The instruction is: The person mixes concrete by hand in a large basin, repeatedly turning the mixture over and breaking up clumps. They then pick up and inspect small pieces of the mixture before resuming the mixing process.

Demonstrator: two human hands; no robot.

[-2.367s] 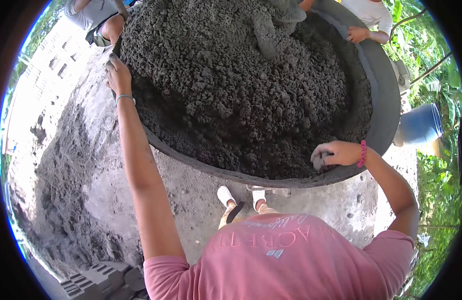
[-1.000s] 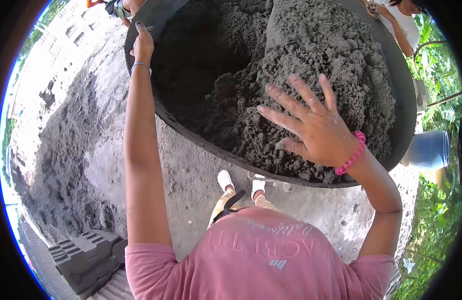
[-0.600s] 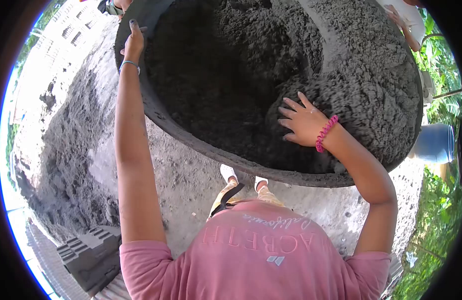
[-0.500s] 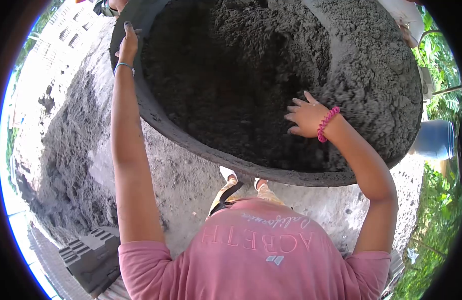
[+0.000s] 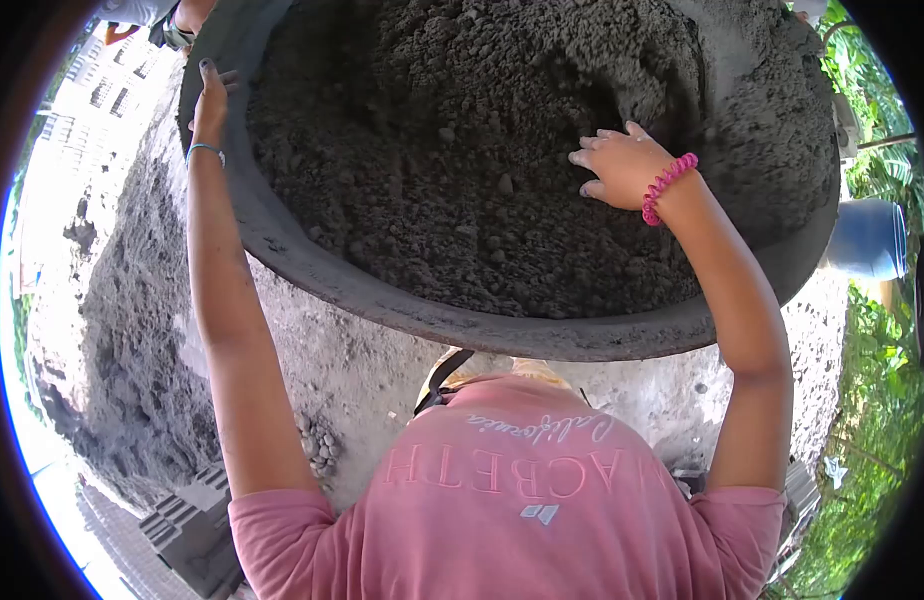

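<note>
A large round dark basin [image 5: 282, 245] holds a mound of damp grey cement mix [image 5: 462, 140]. My left hand [image 5: 210, 98] rests on the basin's left rim, fingers up along the edge, a thin blue band on the wrist. My right hand [image 5: 622, 165], with a pink coil bracelet on the wrist, lies flat on the mix towards the right side, fingers spread and pressed into the heap. Neither hand holds a tool. I wear a pink shirt.
Grey sandy ground [image 5: 132, 330] lies to the left below the basin, with a stack of concrete blocks [image 5: 187, 530] at the lower left. A blue barrel [image 5: 867, 240] stands at the right by green plants. Part of another person [image 5: 172, 20] shows at the top left.
My right hand went from the basin's near rim onto the heap and has slid farther across it. The basin now sits closer under me. My left hand stays on the rim.
</note>
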